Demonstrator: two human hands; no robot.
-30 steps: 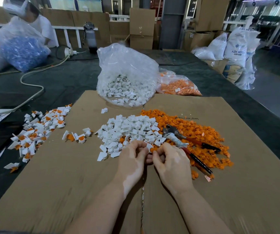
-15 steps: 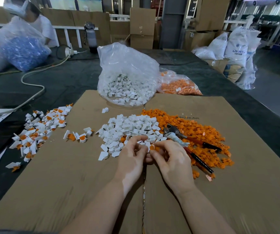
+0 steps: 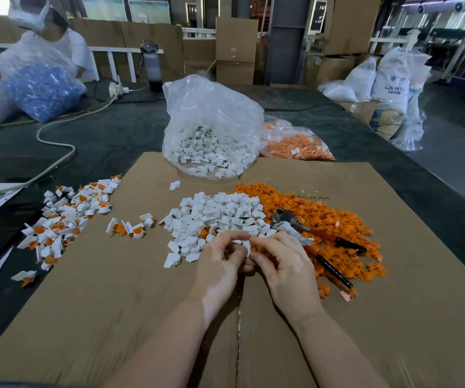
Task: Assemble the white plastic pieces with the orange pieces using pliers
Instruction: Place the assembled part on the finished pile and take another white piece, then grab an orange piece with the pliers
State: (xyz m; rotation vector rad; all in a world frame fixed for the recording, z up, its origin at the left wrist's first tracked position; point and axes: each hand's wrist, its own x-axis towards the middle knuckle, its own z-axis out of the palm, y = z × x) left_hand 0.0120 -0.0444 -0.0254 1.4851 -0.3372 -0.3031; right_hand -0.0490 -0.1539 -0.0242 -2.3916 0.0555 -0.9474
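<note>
A heap of loose white plastic pieces point(image 3: 220, 217) lies mid-cardboard, with a heap of orange pieces point(image 3: 323, 219) to its right. My left hand point(image 3: 220, 264) and my right hand point(image 3: 284, 264) meet just in front of the white heap, fingers curled, pinching a small white piece point(image 3: 244, 245) between them; an orange part in it cannot be made out. The pliers point(image 3: 321, 247), with red-and-black handles, lie untouched on the orange heap, right of my right hand. Assembled white-and-orange pieces point(image 3: 66, 219) are spread at the left.
A clear bag of white pieces point(image 3: 211, 127) and a bag of orange pieces point(image 3: 298, 147) stand at the far edge of the cardboard sheet point(image 3: 141, 303). A cable point(image 3: 57, 135) crosses the dark table. Another person with a bag of blue parts point(image 3: 41, 91) sits far left.
Both hands have shifted slightly forward toward the white heap, fingers still working the same small piece. The pliers have not moved.
</note>
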